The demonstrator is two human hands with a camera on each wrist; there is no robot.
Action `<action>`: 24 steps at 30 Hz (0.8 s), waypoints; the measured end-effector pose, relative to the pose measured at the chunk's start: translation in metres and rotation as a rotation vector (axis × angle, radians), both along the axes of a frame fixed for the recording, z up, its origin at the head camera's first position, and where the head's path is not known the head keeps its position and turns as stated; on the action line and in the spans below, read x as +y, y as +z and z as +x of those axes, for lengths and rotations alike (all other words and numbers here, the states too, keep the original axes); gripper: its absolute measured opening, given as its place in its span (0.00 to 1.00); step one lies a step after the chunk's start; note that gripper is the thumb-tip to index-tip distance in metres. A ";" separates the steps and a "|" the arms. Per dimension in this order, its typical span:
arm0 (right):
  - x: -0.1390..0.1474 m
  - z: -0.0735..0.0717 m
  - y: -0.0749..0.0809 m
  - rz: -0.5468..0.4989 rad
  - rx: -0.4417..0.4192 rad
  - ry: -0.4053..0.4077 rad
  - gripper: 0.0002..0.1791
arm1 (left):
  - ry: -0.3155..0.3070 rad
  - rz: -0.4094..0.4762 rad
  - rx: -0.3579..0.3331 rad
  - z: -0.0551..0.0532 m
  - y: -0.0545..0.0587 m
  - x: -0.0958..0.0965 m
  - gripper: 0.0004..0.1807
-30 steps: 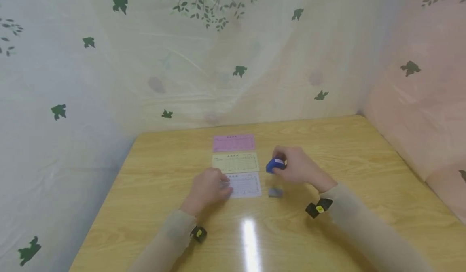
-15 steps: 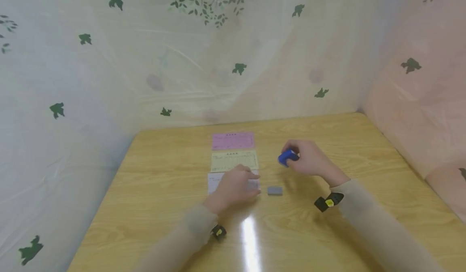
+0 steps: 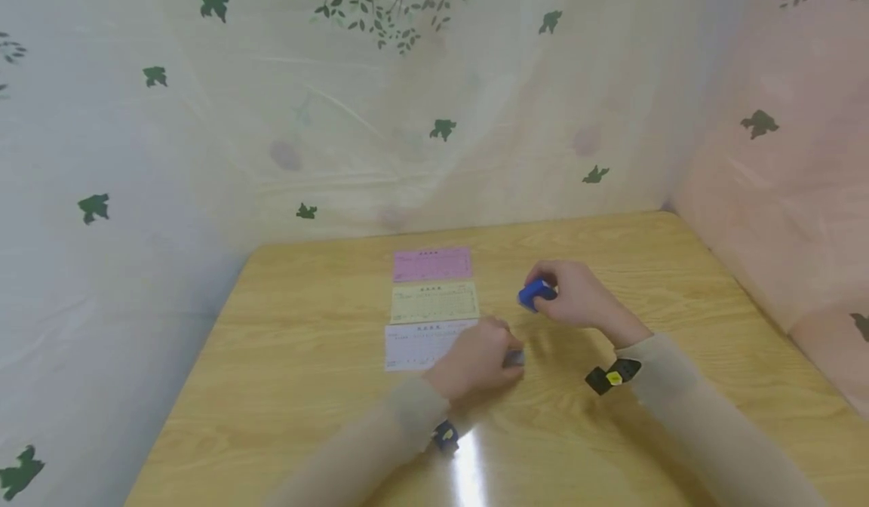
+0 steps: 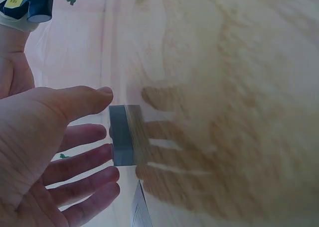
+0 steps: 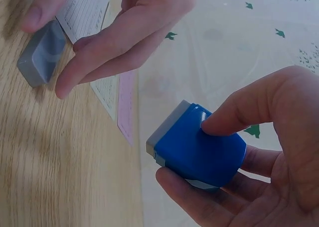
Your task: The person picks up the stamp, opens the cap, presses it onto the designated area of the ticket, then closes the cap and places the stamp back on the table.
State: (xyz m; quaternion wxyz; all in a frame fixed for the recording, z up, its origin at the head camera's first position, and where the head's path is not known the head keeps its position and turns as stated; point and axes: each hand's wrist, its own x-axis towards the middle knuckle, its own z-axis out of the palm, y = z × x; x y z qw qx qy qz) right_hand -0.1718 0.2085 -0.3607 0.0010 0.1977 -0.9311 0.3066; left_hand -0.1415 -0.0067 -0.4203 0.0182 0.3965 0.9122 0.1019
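My right hand (image 3: 575,294) holds a blue stamp (image 5: 199,150) above the table, pinching it between thumb and fingers. The stamp's grey end points away from the palm in the right wrist view. A small grey stamp cap (image 4: 122,137) lies on the wood. Around it hovers my left hand (image 3: 475,360), thumb on one side and loosely bent fingers on the other, with a gap showing in the right wrist view. My left hand and forearm cover the lower right part of a white printed slip (image 3: 410,347).
Beyond the white slip lie a yellow slip (image 3: 434,302) and a pink slip (image 3: 432,264), lined up in a column. The wooden table (image 3: 285,386) runs back to a curtain (image 3: 380,152) printed with leaves and birds. Light glares at the table's front.
The left hand has slid right, off the white slip and over to the grey cap. My right hand has drawn the stamp up and right, away from the cap, then stayed still.
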 end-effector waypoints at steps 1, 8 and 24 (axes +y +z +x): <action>0.000 0.001 -0.001 0.000 0.004 -0.001 0.09 | 0.001 -0.010 0.003 0.000 0.000 0.001 0.12; -0.001 0.003 -0.005 0.000 0.016 -0.007 0.08 | 0.024 0.020 -0.032 -0.001 -0.005 0.001 0.06; 0.002 0.005 -0.008 -0.013 -0.016 -0.009 0.08 | 0.316 0.549 -0.403 -0.019 0.008 -0.038 0.10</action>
